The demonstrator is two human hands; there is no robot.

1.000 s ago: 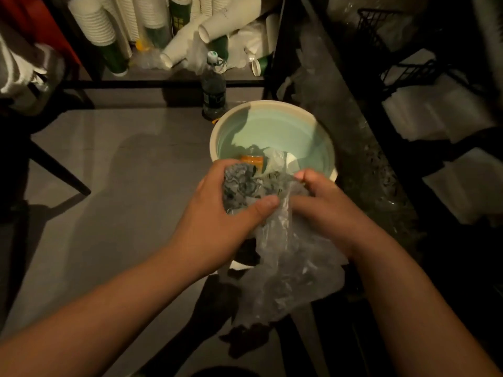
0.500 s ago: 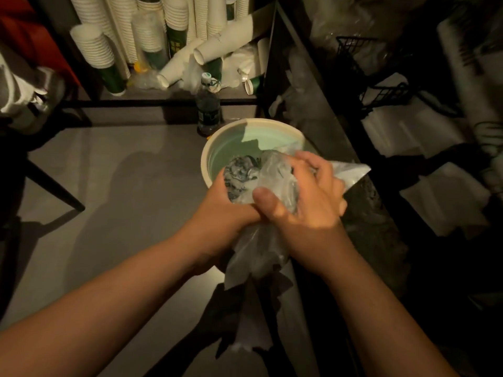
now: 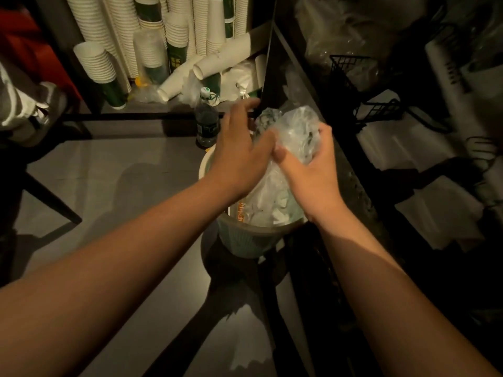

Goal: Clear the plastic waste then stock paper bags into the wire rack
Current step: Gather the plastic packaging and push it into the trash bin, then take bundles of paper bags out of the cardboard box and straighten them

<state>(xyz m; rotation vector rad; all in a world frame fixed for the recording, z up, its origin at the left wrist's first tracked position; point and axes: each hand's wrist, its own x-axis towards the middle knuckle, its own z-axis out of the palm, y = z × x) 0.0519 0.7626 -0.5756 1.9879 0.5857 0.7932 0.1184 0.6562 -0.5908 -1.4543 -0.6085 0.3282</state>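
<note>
Curled round a crumpled wad of clear plastic (image 3: 292, 131): the fingers of the right hand (image 3: 313, 170), thumb pressed into its near side. Spread and fairly straight against the wad's left face: the fingers of the left hand (image 3: 239, 148), pressing rather than clasping. Directly below both hands, the pale green bin (image 3: 245, 240), already holding white scraps and an orange-printed wrapper. Wad bunched into a rough ball with no clear long axis, a loose tail trailing down toward the bin's mouth. Straight down from the fingers, then, the likely drop; right hand the one carrying the load. One wad, one bin, two hands. Just behind the bin, one dark bottle (image 3: 206, 123). Right of the bin, black wire baskets (image 3: 378, 110) on a dark rack, at least two visible. Behind the bottle, many stacks of paper cups (image 3: 95, 63), too many to count.
</note>
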